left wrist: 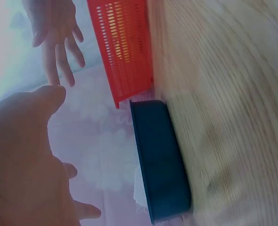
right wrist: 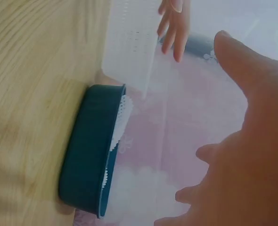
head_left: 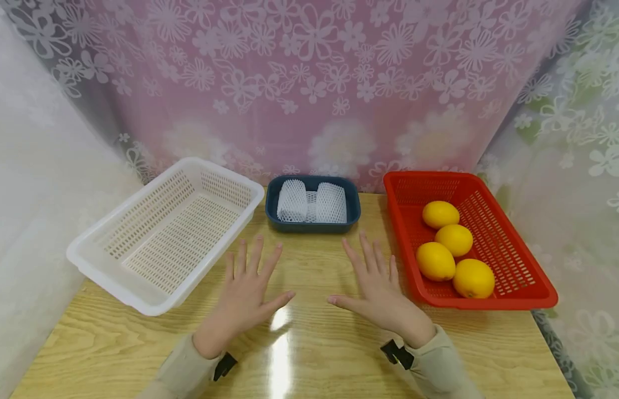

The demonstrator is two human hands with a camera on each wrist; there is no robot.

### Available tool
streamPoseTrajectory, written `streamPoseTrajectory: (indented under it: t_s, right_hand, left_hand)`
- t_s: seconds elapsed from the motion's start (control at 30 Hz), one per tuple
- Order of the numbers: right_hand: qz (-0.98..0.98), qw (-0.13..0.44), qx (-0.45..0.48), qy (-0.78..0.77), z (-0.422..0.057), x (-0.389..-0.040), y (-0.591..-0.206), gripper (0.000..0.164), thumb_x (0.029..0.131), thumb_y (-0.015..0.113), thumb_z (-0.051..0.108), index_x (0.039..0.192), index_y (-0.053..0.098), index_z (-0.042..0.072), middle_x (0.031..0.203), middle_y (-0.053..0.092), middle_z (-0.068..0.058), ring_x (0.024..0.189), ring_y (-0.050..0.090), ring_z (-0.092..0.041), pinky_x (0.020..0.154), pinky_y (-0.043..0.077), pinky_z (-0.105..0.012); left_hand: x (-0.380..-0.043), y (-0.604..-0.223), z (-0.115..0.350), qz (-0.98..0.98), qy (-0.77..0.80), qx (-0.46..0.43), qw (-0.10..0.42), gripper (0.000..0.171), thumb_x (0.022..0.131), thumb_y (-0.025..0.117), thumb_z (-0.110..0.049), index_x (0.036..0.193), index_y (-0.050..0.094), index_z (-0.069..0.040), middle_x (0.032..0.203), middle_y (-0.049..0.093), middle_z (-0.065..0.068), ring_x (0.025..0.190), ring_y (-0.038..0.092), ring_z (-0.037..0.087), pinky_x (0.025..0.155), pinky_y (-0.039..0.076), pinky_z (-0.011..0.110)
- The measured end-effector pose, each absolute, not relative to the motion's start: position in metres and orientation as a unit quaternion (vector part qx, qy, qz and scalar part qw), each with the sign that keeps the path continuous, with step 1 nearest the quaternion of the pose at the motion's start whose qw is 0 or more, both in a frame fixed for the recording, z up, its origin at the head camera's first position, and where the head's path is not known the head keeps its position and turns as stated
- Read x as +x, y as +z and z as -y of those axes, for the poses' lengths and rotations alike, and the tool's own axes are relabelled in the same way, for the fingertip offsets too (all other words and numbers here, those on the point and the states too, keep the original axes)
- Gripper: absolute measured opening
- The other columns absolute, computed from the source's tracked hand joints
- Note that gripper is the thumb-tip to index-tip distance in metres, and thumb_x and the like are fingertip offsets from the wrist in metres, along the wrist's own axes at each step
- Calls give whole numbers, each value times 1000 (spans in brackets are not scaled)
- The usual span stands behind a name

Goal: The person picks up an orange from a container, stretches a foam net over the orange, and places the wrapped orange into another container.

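Note:
Both hands are spread over the wooden table with nothing in them. My left hand [head_left: 246, 296] has its fingers straight and apart, near the right side of a white plastic basket [head_left: 162, 302]. My right hand [head_left: 381, 296] is likewise spread, thumb pointing inward, just left of a red basket [head_left: 489, 303]. Several yellow lemons [head_left: 435, 261] lie inside the red basket. Beyond the fingertips, between the two baskets, stands a dark blue tray [head_left: 313, 228] holding white foam net sleeves [head_left: 292, 200]. In the right wrist view the tray [right wrist: 89, 150] shows from its side, with netting above its rim.
The wooden table [head_left: 309, 354] reflects a bright strip of light at its middle. A pink flowered curtain [head_left: 299, 83] hangs right behind the containers, and pale cloth [head_left: 583, 233] closes in the right side. Dark straps [head_left: 398, 354] sit at the wrists.

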State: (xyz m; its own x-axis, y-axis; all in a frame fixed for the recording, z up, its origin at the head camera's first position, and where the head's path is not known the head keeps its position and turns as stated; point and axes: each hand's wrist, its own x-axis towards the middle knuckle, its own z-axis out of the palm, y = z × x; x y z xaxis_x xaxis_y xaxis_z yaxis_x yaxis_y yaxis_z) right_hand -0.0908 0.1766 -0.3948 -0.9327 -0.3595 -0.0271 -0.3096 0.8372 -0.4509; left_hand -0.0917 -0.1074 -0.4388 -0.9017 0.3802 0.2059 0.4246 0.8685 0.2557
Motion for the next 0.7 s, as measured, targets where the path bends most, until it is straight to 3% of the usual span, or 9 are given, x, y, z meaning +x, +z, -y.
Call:
streamPoseTrajectory:
  t_s: [0.17,0.43,0.7]
  right_hand:
    - [-949,41,-184,-252,-178,-88,-388,106,83,71,60,160,4,31,165,-14,-6,148,-8,-43,109,-4,-72]
    - [-934,-6,-193,-301,-190,-85,-384,102,83,78,44,159,14,19,164,-8,-14,147,-1,-46,108,4,-73]
    - [-926,-57,-160,-336,-224,-91,-381,98,84,79,31,158,16,17,164,-3,-16,146,4,-47,104,11,-76]
  left_hand:
    - [-89,-436,101,953,-197,-225,41,91,92,49,-69,161,10,-24,165,-2,15,147,-4,46,110,11,70]
    - [-88,-438,89,930,-261,-257,6,95,92,57,-60,160,8,-15,164,2,19,146,5,49,111,13,69]
    - [-84,-446,73,912,-292,-288,-17,94,93,59,-55,159,12,-8,163,7,20,145,12,49,111,18,67]
